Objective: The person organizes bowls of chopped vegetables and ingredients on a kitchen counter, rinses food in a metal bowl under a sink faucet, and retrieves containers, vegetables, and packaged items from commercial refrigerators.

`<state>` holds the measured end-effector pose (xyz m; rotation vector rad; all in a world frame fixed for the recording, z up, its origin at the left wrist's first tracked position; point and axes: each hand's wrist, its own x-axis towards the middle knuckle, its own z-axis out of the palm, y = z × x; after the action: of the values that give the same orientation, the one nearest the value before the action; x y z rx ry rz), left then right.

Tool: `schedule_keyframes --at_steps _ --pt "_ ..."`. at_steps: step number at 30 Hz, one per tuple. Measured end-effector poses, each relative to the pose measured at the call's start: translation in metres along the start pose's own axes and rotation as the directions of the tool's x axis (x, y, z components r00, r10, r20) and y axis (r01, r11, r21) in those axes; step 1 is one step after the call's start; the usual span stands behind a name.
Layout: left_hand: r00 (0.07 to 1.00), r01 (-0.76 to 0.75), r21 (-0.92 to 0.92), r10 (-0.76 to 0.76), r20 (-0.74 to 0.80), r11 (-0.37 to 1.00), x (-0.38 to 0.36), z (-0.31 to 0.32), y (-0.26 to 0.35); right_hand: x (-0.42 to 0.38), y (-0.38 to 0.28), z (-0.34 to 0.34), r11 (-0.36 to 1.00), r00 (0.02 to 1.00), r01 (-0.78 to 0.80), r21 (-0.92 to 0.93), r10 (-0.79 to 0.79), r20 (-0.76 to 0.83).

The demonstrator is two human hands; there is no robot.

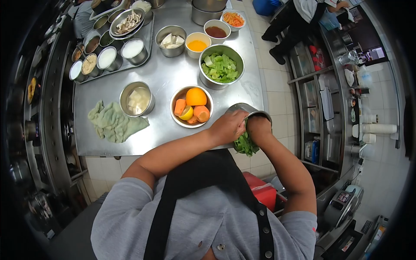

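Observation:
At the table's right front edge, my left hand [229, 127] is closed beside a metal bowl [241, 107], its fingers curled round a bunch of leafy greens [245, 144]. Leaves hang below the hand, past the table edge. My right hand [259, 128] reaches over the bowl's rim; its fingers are hidden there. Left of my hands stands a metal bowl [172, 97] with an orange [196, 96], a lemon piece [186, 113] and peeled carrot pieces [201, 113]. Behind is a larger pot [205, 78] of chopped lettuce [219, 68].
A green cloth [116, 121] lies on the steel table [164, 143] beside a bowl of white chunks in liquid [139, 100]. Further back are white cubes [172, 41], sauces [197, 46] and a tray [147, 48] of containers. Another person [299, 21] stands back right.

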<state>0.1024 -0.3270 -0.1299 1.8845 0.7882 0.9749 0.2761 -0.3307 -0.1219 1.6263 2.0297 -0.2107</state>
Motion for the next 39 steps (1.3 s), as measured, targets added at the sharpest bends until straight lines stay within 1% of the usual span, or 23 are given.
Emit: schedule_keyframes --at_steps 3,6,7,8,9,10,12,14,15,16,17,18,19,22,24,26,29,31,32,34,36,38,39 --pt "1.000 0.006 -0.009 -0.006 0.009 1.000 0.005 0.000 0.005 0.004 0.006 0.011 0.998 0.999 -0.033 0.055 0.033 0.003" --pt "1.000 -0.022 0.023 0.023 -0.018 0.999 0.005 -0.001 0.007 -0.001 0.013 0.022 0.984 0.993 0.094 0.149 -0.082 -0.080" --pt "0.999 -0.034 0.022 0.035 -0.038 0.999 0.004 0.000 0.004 -0.007 0.010 0.011 0.961 0.988 0.093 0.260 -0.058 -0.142" --pt "0.997 -0.046 0.022 0.047 -0.059 0.999 0.003 0.000 0.003 -0.008 0.008 0.010 0.961 0.991 0.063 0.270 -0.029 -0.129" --pt "0.998 0.065 -0.008 -0.065 0.002 0.998 0.001 -0.005 0.006 -0.010 0.006 0.008 0.959 0.993 0.032 0.282 0.001 -0.115" --pt "0.999 0.052 -0.013 -0.052 -0.013 0.999 0.001 -0.006 0.007 -0.011 0.004 0.004 0.956 0.994 -0.002 0.295 0.033 -0.100" --pt "0.999 0.020 -0.024 -0.021 -0.039 1.000 0.002 -0.007 0.007 -0.012 0.003 0.000 0.946 0.997 -0.006 0.325 0.031 -0.072" --pt "0.998 0.045 -0.031 -0.047 -0.039 0.998 0.003 -0.010 0.010 -0.007 0.004 0.005 0.938 0.997 -0.021 0.347 0.045 -0.063" --pt "0.998 0.055 -0.034 -0.057 -0.034 0.998 0.003 -0.011 0.009 -0.004 0.003 -0.002 0.924 0.999 -0.041 0.380 0.032 0.029" --pt "0.998 0.063 -0.039 -0.064 -0.026 0.997 0.003 -0.010 0.007 0.002 0.005 0.007 0.915 0.999 -0.004 0.403 -0.013 0.040" --pt "0.998 0.029 -0.023 -0.030 -0.059 0.999 0.003 -0.008 0.005 0.007 0.006 0.020 0.911 1.000 0.008 0.413 -0.015 0.012" --pt "0.997 0.030 -0.036 -0.033 -0.063 0.999 0.003 -0.008 0.006 0.010 0.007 0.026 0.907 1.000 0.019 0.420 -0.015 -0.014" --pt "0.997 0.034 -0.049 -0.037 -0.066 0.998 0.003 -0.008 0.008 0.002 0.001 0.009 0.923 1.000 -0.029 0.384 0.025 0.014" --pt "0.996 0.055 -0.034 -0.058 -0.075 0.998 0.001 -0.009 0.006 -0.001 -0.002 0.013 0.936 0.993 -0.033 0.352 0.070 -0.093" --pt "0.993 0.084 -0.051 -0.087 -0.077 0.995 0.000 -0.008 0.006 -0.004 0.002 0.014 0.933 0.990 0.071 0.352 -0.022 -0.141" --pt "0.992 0.109 -0.075 -0.113 -0.057 0.991 0.002 -0.008 0.008 -0.002 0.005 0.012 0.964 0.995 0.076 0.253 -0.057 -0.079" --pt "0.993 0.102 -0.082 -0.106 -0.057 0.991 0.002 -0.007 0.005 -0.002 0.007 0.006 0.981 0.992 0.098 0.170 -0.082 -0.095" --pt "0.993 0.081 -0.078 -0.087 -0.080 0.994 0.004 -0.008 0.003 0.002 0.008 0.010 0.982 0.994 0.100 0.159 -0.091 -0.066" --pt "0.992 0.095 -0.082 -0.101 -0.076 0.992 0.004 -0.009 0.003 0.003 0.007 0.013 0.982 0.994 0.104 0.158 -0.098 -0.046" --pt "0.989 0.124 -0.089 -0.130 -0.064 0.988 0.005 -0.010 0.004 0.003 0.007 0.017 0.978 0.992 0.122 0.166 -0.113 -0.063" --pt "0.992 0.111 -0.088 -0.116 -0.051 0.990 0.007 -0.009 0.002 0.001 0.008 0.015 0.983 0.993 0.119 0.137 -0.117 -0.021" --pt "0.993 0.113 -0.089 -0.116 -0.032 0.990 0.008 -0.011 0.007 0.001 0.010 0.022 0.984 0.992 0.123 0.132 -0.121 -0.025" --pt "0.991 0.130 -0.104 -0.132 -0.014 0.986 0.009 -0.013 0.008 0.001 0.009 0.024 0.978 0.995 0.097 0.185 -0.093 -0.033"
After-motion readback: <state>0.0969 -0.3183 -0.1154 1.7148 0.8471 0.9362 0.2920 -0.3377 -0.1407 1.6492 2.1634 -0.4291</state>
